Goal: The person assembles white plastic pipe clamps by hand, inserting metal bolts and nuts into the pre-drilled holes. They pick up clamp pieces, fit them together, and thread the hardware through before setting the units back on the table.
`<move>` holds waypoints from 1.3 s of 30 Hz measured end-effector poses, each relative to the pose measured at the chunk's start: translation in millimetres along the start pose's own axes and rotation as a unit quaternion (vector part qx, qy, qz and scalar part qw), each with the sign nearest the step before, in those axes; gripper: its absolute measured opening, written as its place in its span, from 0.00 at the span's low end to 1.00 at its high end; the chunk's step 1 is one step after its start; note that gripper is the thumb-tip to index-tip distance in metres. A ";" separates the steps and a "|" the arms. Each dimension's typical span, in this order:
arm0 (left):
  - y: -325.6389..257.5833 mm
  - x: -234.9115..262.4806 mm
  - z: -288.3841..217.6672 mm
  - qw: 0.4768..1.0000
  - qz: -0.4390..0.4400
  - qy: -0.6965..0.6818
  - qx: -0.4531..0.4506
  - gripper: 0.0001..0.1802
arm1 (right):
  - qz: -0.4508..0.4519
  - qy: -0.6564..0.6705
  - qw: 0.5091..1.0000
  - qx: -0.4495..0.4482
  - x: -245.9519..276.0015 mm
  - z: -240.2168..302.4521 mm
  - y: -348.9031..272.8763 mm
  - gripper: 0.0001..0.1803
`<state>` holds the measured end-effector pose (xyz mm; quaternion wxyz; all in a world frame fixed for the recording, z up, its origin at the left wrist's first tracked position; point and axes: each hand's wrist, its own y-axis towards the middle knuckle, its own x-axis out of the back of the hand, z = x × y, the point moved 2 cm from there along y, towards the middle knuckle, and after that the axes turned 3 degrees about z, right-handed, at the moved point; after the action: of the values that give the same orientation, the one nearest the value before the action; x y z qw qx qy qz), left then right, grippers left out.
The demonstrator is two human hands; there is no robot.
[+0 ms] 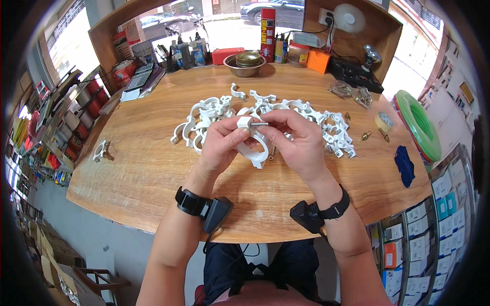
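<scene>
My left hand (220,145) grips a white plastic pipe clamp (253,149), a ring with a square block on top, held just above the wooden table (153,168). My right hand (296,140) pinches a small metal screw (259,124) whose tip sits in the clamp's block. Both hands meet over the table's middle. Behind them lies a pile of several white pipe clamps (306,115). A loose brass screw (271,151) lies under my right hand. Both wrists wear black bands with small black devices.
One assembled clamp (100,151) lies at the table's left edge. Brass screws (366,135), a tape roll (384,122), bagged hardware (352,93) and a blue cloth (405,166) lie right. A steel bowl (245,65), a red spray can (267,34), a calculator (139,79) and a green hose coil (418,125) are around.
</scene>
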<state>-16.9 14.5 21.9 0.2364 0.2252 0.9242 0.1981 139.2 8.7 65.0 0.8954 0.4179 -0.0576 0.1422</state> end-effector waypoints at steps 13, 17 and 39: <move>-1.7 -18.5 -0.1 0.992 -0.072 0.104 -0.025 0.17 | -0.028 -0.011 0.999 0.028 3.9 -10.1 1.9 0.07; -2.6 -24.6 1.3 0.989 -0.102 0.099 -0.042 0.16 | -0.062 0.195 0.971 -0.123 -5.2 -14.2 -2.3 0.06; 5.2 -20.6 -3.4 0.932 -0.124 0.328 -0.088 0.15 | -0.039 0.203 0.960 -0.190 -0.1 -35.9 -2.3 0.10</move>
<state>-0.8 7.4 34.3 -0.0382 0.0095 0.9499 0.3102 139.3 34.8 40.2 0.9561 0.2043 0.1163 0.1751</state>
